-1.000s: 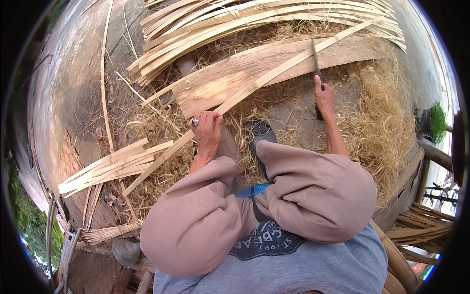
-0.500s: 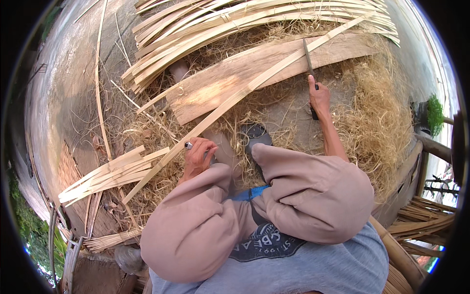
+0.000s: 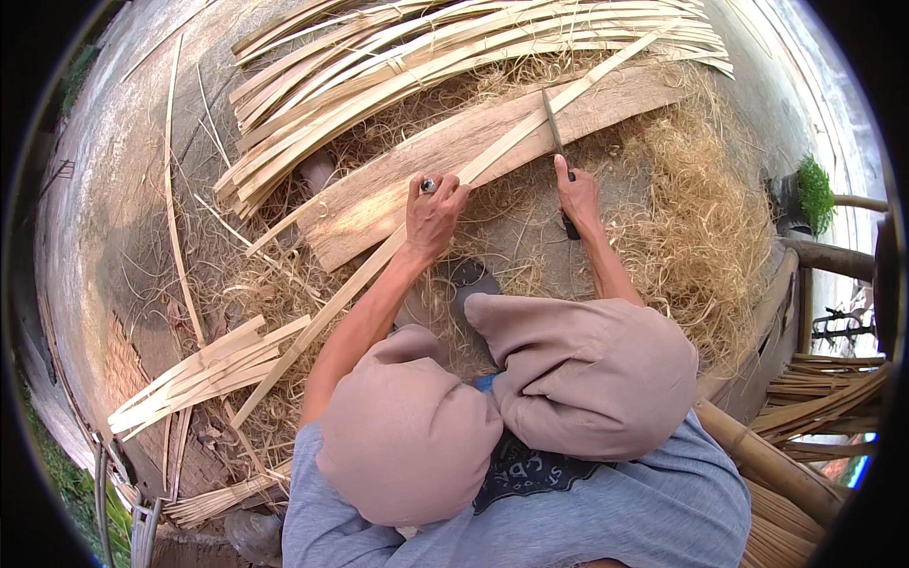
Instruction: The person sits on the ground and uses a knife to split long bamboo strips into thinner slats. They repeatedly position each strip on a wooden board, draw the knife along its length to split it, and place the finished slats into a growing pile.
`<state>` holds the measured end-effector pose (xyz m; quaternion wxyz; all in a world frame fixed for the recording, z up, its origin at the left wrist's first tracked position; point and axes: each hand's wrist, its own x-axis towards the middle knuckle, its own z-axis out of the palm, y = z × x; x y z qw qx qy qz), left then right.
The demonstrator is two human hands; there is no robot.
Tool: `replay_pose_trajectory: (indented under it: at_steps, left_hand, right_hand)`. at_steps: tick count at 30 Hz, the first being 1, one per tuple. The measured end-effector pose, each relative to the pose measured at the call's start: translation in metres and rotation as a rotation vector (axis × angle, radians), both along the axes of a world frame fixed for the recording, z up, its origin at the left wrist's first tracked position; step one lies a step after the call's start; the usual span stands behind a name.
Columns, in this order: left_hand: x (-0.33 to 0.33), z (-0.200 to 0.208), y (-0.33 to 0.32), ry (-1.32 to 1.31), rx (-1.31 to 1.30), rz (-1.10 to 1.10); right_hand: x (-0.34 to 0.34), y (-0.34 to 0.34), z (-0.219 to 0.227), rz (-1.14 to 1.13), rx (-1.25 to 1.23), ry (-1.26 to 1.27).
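A long, pale split-bamboo strip (image 3: 352,286) slants from the lower left up across a broad wooden board (image 3: 355,213). My left hand (image 3: 436,216) is closed around the strip at the board's near edge. A small shiny metal piece shows on its fingers; I cannot make out whether it is a ring. With my right hand (image 3: 579,201) I grip the dark handle of a long knife (image 3: 551,123). Its narrow blade points away from me, lying against or just over the strip above the board; contact is hard to tell.
A large pile of bamboo strips (image 3: 379,80) lies beyond the board. A smaller bundle (image 3: 204,377) rests at the left. Curly shavings (image 3: 701,218) heap up at the right. Bamboo poles (image 3: 757,454) stand at the lower right, near a potted plant (image 3: 814,194).
My left hand has slid from near my knee up along the strip to the board. My right hand still holds the knife, in much the same place over the strip.
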<state>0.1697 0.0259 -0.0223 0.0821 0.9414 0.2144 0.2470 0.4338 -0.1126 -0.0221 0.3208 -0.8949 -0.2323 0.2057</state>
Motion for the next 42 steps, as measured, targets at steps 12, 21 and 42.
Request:
replay_pose_trajectory:
  at_steps: [12,21,42]
  left_hand:
    - [-0.057,0.026,-0.042,-0.153,-0.339,-0.166]
    - [-0.103,0.022,-0.055,-0.115,-0.199,0.117]
    - [-0.073,0.021,-0.047,-0.095,-0.241,0.125]
  right_hand:
    - [0.012,-0.008,-0.011,-0.006,0.088,0.012]
    - [0.0,-0.012,-0.002,-0.043,0.157,0.161]
    - [0.0,-0.007,0.013,-0.045,0.111,0.11]
